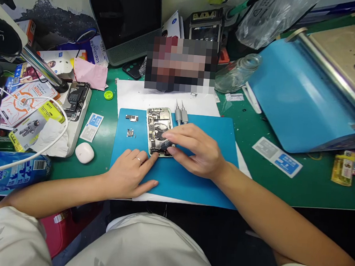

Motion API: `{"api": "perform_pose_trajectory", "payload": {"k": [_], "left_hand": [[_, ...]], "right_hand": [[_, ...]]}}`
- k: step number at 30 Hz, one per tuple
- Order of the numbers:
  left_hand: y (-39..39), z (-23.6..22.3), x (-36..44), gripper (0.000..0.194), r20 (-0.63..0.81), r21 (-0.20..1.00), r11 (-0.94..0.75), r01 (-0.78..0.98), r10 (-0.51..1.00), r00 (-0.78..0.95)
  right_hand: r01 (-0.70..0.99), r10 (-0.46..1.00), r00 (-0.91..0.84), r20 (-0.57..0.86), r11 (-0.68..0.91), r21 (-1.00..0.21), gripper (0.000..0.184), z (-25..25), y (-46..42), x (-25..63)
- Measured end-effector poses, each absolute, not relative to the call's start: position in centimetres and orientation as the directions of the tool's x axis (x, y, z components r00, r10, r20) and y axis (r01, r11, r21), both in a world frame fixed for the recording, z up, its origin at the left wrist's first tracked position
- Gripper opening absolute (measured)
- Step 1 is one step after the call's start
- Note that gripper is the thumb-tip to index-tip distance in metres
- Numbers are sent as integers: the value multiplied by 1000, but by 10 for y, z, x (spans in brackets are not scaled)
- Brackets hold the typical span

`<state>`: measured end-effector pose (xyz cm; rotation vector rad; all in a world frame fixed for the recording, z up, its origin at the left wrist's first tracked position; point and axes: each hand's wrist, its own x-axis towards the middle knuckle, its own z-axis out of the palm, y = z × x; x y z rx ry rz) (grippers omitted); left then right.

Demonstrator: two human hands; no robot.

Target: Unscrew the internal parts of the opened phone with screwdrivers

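Green bench top (pixel 315 194) spreads out beneath a blue mat (pixel 188 187), and on that mat I see an opened phone (pixel 153 126), innards facing up. I judge it light and stiff in its frame but fragile inside, with thin connectors and small boards easily snagged; I'd hold it by the outer side edges, off the components. My right hand (pixel 199 151) pinches a dark tool (pixel 165 145) between thumb and fingers over the phone's lower right part. My left hand (pixel 128 172) is loosely curled, gripping nothing I can see, its index finger at the phone's bottom edge.

Left of the phone lie small metal parts (pixel 130 133); just beyond its right edge are two grey-handled bits (pixel 178 114). Farther left, a white tray (pixel 79 132) bears a second opened phone (pixel 77 97), packets and crumpled tissue, beside a closed white case (pixel 84 153) whose contents I cannot tell. A glass jar (pixel 232 77) leans beyond the paper, its contents unclear to me, and a small yellow bottle (pixel 342 172) sits far right.
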<state>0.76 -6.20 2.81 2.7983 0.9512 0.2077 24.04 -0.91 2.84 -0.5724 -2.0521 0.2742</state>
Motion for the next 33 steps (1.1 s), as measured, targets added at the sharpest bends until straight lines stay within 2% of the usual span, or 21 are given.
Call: {"api": "perform_pose_trajectory", "payload": {"k": [7, 13, 19, 33], "left_hand": [[-62, 28, 8, 68, 88, 202, -784, 586, 611, 787], [-62, 29, 7, 68, 64, 213, -777, 592, 616, 785], [-62, 28, 8, 68, 78, 208, -782, 587, 612, 787], [-62, 28, 8, 68, 115, 211, -788, 578, 607, 786]], "right_hand": [[320, 492, -446, 748, 868, -380, 49, 30, -8, 240], [247, 488, -462, 740, 873, -421, 50, 29, -9, 240], [290, 490, -450, 746, 871, -397, 46, 29, -9, 240], [222, 492, -475, 729, 869, -442, 51, 27, -10, 239]]}}
